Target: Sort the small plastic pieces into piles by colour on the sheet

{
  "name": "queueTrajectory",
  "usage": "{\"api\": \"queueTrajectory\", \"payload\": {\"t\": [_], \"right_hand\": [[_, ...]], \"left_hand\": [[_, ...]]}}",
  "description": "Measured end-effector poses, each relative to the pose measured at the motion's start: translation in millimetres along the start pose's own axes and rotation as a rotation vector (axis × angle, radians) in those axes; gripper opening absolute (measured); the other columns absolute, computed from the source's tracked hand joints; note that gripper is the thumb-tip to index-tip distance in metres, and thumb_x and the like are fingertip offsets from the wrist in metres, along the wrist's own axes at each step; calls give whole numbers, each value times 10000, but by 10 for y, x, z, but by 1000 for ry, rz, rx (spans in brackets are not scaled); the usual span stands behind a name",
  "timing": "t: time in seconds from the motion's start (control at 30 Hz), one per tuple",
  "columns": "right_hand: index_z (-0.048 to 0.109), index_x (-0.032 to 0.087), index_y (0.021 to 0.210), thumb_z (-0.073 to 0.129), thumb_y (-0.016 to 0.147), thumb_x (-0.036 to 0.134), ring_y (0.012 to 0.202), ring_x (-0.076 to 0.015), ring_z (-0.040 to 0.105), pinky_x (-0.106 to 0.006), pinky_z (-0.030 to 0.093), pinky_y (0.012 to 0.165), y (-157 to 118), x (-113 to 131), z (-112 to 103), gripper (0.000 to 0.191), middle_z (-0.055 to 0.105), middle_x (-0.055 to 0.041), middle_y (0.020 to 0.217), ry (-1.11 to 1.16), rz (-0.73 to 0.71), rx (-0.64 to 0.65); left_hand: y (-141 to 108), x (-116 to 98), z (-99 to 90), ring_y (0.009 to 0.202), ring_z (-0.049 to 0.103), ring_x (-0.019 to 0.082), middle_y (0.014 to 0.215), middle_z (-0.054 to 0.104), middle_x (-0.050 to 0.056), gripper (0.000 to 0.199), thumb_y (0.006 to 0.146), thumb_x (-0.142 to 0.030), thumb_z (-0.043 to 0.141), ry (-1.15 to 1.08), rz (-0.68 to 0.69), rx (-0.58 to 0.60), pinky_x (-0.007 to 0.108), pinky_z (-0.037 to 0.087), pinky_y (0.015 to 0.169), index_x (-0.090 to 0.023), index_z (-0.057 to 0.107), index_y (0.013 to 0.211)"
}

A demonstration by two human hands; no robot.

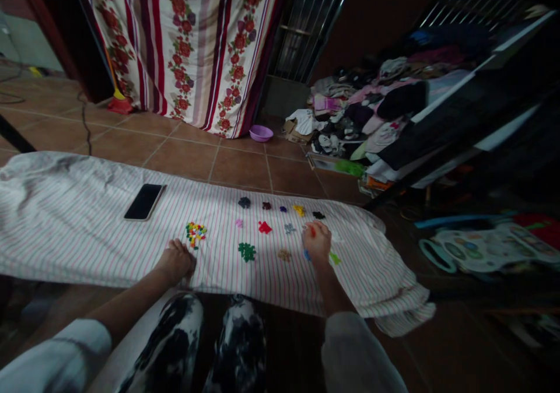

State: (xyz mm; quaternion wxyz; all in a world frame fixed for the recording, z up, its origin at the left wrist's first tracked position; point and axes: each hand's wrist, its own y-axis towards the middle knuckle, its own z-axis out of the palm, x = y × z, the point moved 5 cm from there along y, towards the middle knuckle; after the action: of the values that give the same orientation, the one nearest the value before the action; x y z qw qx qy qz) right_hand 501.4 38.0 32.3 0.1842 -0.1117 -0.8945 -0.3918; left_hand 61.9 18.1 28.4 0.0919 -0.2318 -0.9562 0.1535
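The hands are well apart, both curled; whether either grips anything cannot be told. The left hand (177, 260) rests just nearer than the multicoloured pile (196, 234) on the striped cloth (131, 247). The right hand (318, 240) is right of the grey pieces (289, 228); gentle fingertip work should keep close-set colours unmixed.

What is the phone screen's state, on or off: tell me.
Off, apparently: the phone screen shows plain black, no lit image, lying face up on the striped cloth.
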Motion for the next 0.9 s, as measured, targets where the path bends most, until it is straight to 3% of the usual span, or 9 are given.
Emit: {"api": "queueTrajectory", "payload": {"t": [0.2, 0.3, 0.47, 0.57, 0.7, 0.9], "right_hand": [[706, 187, 920, 482, 840, 301, 960, -220, 621, -379, 561, 803, -195, 767, 25, 263, 630, -122, 1070, 293, -58, 66], [706, 196, 944, 476, 851, 265, 918, -193, 644, -318, 572, 736, -483, 1240, 166, 257, 665, -98, 1039, 413, -113, 236], [703, 207, 971, 447, 871, 206, 890, -175, 662, -303, 546, 815, -996, 1979, 418, 274, 692, -67, 955, 518, -104, 490], [709, 208, 971, 445, 878, 180, 904, -172, 660, -297, 526, 854, -1169, 2339, 580, 281, 694, -66, 950, 549, -147, 612], [702, 219, 1053, 470, 884, 166, 954, -174, 646, -294, 506, 888, -1201, 2587, 804, 291, 689, -65, 1006, 480, -149, 712], [689, 221, 1124, 478, 893, 152, 955, -168, 637, -272, 491, 895, -1089, 2704, 1029, 320, 680, -66, 1033, 356, -129, 762]], "left_hand": [[14, 35, 57, 1244, 493, 480, 1331, 484, 391, 522, 828, -252, 525, 45, -119, -1, 523, 496, 832, 2, 561, 1282], [-11, 22, 76, 1282, 458, 487, 1370, 417, 416, 560, 854, -216, 459, 45, -139, -4, 509, 496, 846, 71, 478, 1334], [-89, -9, 62, 1333, 392, 488, 1419, 326, 424, 616, 885, -264, 420, 45, -138, -6, 495, 472, 908, 105, 392, 1378], [-112, -20, 43, 1346, 366, 496, 1435, 304, 418, 641, 887, -297, 411, 44, -137, 16, 504, 457, 922, 99, 376, 1390], [-56, -23, 35, 1329, 381, 518, 1412, 346, 419, 637, 855, -278, 428, -29, -125, 16, 599, 441, 901, 69, 405, 1389], [79, -12, 44, 1321, 388, 522, 1373, 482, 341, 648, 804, -391, 550, -100, -85, 34, 688, 398, 907, -80, 506, 1370]]}}
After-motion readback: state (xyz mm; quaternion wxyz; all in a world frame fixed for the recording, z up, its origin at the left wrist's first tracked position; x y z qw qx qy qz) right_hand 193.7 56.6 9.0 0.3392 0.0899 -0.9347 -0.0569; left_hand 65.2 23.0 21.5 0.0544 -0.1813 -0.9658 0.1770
